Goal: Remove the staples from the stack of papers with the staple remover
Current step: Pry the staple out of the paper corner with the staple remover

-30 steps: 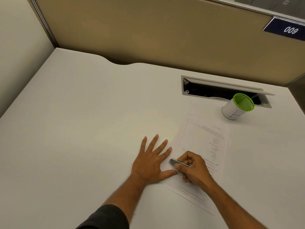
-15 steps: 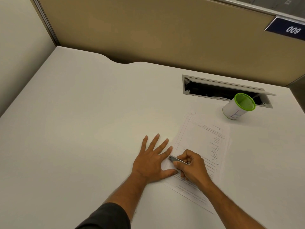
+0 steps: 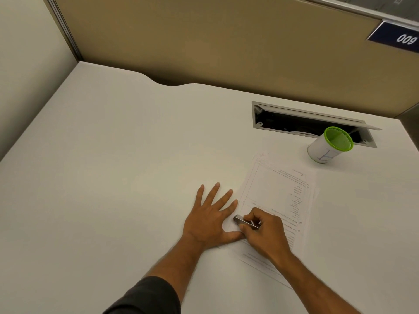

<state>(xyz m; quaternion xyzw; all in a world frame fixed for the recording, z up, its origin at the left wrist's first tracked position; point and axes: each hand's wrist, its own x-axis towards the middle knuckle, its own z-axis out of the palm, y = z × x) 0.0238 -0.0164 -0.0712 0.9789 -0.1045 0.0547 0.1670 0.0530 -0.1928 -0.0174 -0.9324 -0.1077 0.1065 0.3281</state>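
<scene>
The stack of papers lies flat on the white surface, turned at a slant so that its printed lines run away from the person, with the sheets slightly fanned at the far right edge. The left hand is spread flat, palm down, fingers splayed on the bare surface just beside the stack, and its thumb reaches across onto the near left part of the paper, pinning it; this grip is released, holding nothing. The right hand is curled over the same part of the stack, its grip clenched around the staple remover, a slim silvery metal tool whose free end sticks out toward the left hand's index finger. The tool's tip sits low over the paper near the left edge, but whether it touches a staple is too small to tell. A dark sleeve covers the left upper arm; the right forearm is bare. Farther off, to the right, a white cup with a green rim stands well apart from the papers, just in front of an open cable slot set into the surface. A tan partition rises behind, carrying a dark blue number plate.
</scene>
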